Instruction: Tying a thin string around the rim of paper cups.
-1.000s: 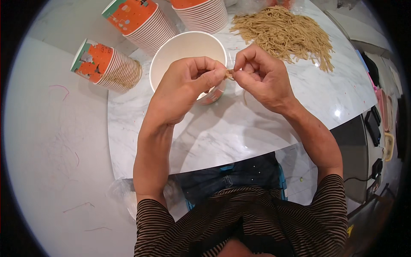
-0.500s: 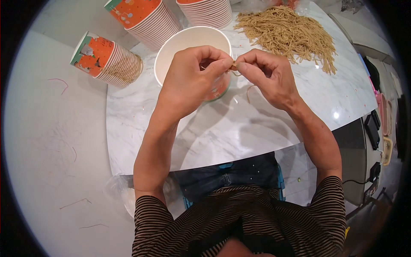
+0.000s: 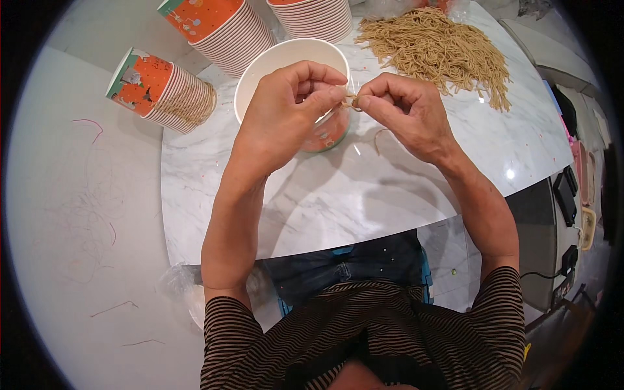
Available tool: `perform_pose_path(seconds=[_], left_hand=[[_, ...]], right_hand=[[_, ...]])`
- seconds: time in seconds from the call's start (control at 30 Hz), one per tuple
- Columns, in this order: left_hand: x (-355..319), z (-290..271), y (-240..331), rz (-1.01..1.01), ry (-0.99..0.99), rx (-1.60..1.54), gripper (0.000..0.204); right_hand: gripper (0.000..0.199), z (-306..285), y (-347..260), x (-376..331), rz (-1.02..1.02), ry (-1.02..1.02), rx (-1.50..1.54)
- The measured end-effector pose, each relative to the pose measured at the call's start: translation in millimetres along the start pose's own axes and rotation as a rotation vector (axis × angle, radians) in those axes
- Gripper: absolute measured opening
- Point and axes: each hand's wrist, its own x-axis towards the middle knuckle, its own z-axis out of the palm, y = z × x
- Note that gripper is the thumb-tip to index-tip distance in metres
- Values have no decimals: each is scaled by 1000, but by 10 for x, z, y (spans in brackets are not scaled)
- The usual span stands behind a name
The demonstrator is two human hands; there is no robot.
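Both my hands meet over the near right rim of a wide paper tub (image 3: 260, 60), white inside and orange with a green edge outside. Thumb and fingers of my left hand (image 3: 279, 117) pinch one part of a thin tan cord (image 3: 351, 101). My right hand (image 3: 413, 120) pinches the same cord just to the right, a small gap between the fingertips. Whether the cord is knotted or looped there is too small to tell. Beyond my right hand lies a heap of tan cords (image 3: 435, 52). A short loose strand (image 3: 377, 140) curls on the table below that hand.
A stack of small orange paper cups (image 3: 153, 84), tan strands around its right end, lies tilted at the left. Two larger stacks, one of tubs (image 3: 237, 42) and another (image 3: 312, 21), stand behind. The marble-patterned table (image 3: 312, 221) curves toward me. A black device (image 3: 564, 198) sits at right.
My fingertips have parted slightly, the left hand shifting a little up and left. More of the tan cord shows between them.
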Motion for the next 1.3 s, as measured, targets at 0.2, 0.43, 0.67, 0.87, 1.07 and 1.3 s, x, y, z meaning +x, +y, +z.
perform_pose_path(seconds=[0.2,0.43,0.67,0.87,1.07,1.3], left_hand=[[-2,-34,5,7,20,41,21],[-5,-63,-1,45,67,91,20],[-15,-65,19,80,142,46,19],[-8,-101,-21,82,114,-65,21],[-9,-167,-37,43,20,-174,22],[-29,-80,-63,126,64,119,24]], right_hand=[[14,-44,-20,-6,61,-51,-23],[16,-49,-52,4,60,-79,-61],[16,-51,-46,12,74,-79,-52],[21,-53,27,40,4,-26,-79],[22,-85,21,53,30,-8,-120],[20,-109,24,80,12,7,-90]])
